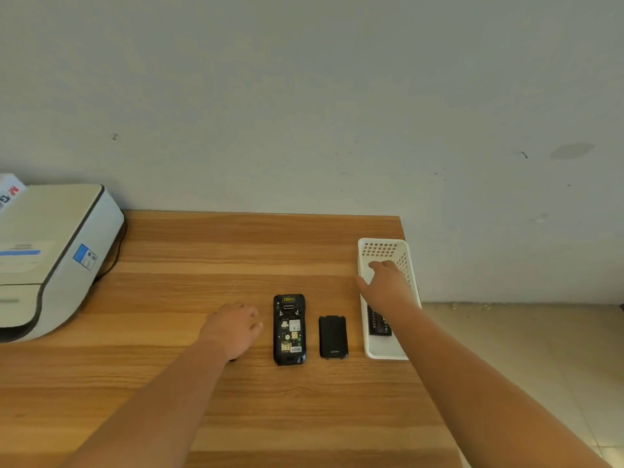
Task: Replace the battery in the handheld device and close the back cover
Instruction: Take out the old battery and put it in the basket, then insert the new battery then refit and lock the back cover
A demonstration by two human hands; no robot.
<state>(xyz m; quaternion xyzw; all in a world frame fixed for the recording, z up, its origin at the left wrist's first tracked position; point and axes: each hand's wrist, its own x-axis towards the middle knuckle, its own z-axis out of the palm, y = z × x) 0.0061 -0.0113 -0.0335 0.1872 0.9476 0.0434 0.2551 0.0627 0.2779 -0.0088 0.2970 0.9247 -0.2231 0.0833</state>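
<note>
Near the table's (236,251) right edge, the right hand (385,285) reaches open-fingered into the white basket (385,349) toward a battery (378,324); the handheld device (289,329) lies bay-up (cover (332,336) beside), left hand (233,327) resting empty alongside, likely ready to steady it.

Brown wood-grain tabletop (236,258), banded light and dark. Black rectangular handheld device (289,329), open back showing white, yellow and green labels. Plain black plastic back cover (333,337), faint grey lettering. White perforated plastic basket (383,249), square-hole grid pattern; black battery (376,324) inside. Light grey printer (50,251), dark trim, blue sticker. Wall (304,96) pale grey.
</note>
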